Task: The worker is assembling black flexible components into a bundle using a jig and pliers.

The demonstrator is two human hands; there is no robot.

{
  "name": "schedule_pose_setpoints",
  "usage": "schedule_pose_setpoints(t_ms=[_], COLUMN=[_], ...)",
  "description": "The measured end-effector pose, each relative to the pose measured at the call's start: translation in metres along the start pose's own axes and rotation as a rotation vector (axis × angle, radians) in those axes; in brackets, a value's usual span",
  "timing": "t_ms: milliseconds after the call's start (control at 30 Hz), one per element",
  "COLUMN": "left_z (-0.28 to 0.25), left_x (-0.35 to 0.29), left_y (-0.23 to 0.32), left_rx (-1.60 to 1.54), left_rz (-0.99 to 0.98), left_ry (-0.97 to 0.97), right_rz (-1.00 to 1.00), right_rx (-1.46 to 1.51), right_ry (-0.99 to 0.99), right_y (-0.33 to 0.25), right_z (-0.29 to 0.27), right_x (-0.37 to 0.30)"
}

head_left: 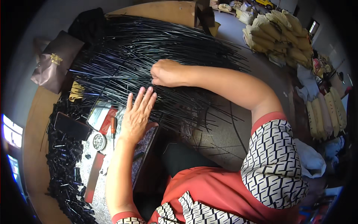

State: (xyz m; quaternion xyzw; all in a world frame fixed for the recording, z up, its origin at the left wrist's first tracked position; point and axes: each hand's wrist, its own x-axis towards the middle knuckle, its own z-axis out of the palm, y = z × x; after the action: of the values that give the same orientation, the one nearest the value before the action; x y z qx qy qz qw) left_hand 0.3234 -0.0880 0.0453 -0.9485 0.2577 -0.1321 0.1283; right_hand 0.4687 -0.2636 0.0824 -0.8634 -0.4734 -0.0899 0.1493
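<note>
Rods at both hands: handling notes

Grip state: my right hand is curled, fingers folded in toward the palm; whether a rod is pinched inside I cannot tell. My left hand lies with fingers extended and slightly spread, tips close to the right fist, over the near side of the black heap.

Position: the thin rods lie under and around the right fist, fanning out to its left and massing beyond it. A few loose ones lie on the floor, nearer than the right forearm. Left of the left wrist: an orange-handled screwdriver, a round tin and, farther out, a pile of small black parts.

Technique, my judgement: the rods cross at many angles, so a hard pull likely drags neighbours along. Better to draw along a rod's own length, with light flat pressure from the left fingers on those beside it. A low right wrist should limit bending. Sleeve and forearm are best held clear of the ends projecting beneath the right arm, which could snag.
</note>
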Motion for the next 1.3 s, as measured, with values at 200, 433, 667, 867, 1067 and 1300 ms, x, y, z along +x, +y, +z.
schedule_pose_setpoints(t_ms=[200, 433, 667, 867, 1067, 1300], left_z=[0.013, 0.037, 0.044, 0.047, 0.052, 0.059], left_x=[0.022, 0.033, 0.035, 0.039, 0.048, 0.06], left_y=[-0.015, -0.012, -0.012, -0.014, -0.011, -0.009], left_rx=[-0.066, -0.149, -0.189, -0.217, -0.257, -0.282], left_rz=[-0.044, -0.098, -0.139, -0.14, -0.174, -0.224], left_ry=[-0.004, 0.06, 0.146, 0.169, 0.241, 0.292], right_rz=[-0.069, 0.003, 0.003, 0.099, 0.155, 0.301], right_rx=[0.033, 0.103, -0.106, -0.085, 0.081, 0.191], right_ry=[0.025, 0.155, 0.204, 0.077, 0.052, -0.09], right_y=[0.003, 0.002, -0.005, -0.001, 0.009, 0.016], right_z=[-0.005, 0.001, -0.014, -0.012, -0.004, -0.017], right_x=[0.022, 0.008, -0.023, -0.022, -0.013, 0.008])
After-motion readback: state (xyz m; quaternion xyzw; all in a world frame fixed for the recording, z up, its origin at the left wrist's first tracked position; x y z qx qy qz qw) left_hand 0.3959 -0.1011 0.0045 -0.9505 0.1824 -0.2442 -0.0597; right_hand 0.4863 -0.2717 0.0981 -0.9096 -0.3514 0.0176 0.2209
